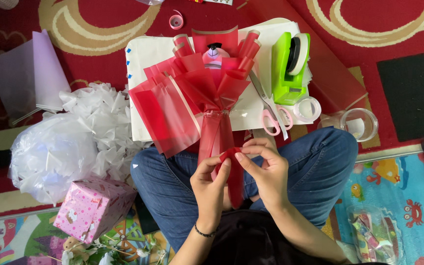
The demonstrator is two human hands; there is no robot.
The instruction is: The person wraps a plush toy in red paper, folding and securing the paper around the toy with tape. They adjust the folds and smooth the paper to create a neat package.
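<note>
Over the lap, left hand (211, 185) & right hand (266, 169) both pinch the red bouquet wrap (207, 105) at its stem. Green tape dispenser (288, 61) & pink scissors (273, 115) sit just beside it.

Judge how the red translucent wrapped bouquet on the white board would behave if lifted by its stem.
The red translucent wrapped bouquet would probably feel light: its wrap looks like thin film. The fanned sheets would likely flop and crinkle. Its wide top may tip forward, since both hands, left hand and right hand, grip only the narrow stem.
</note>
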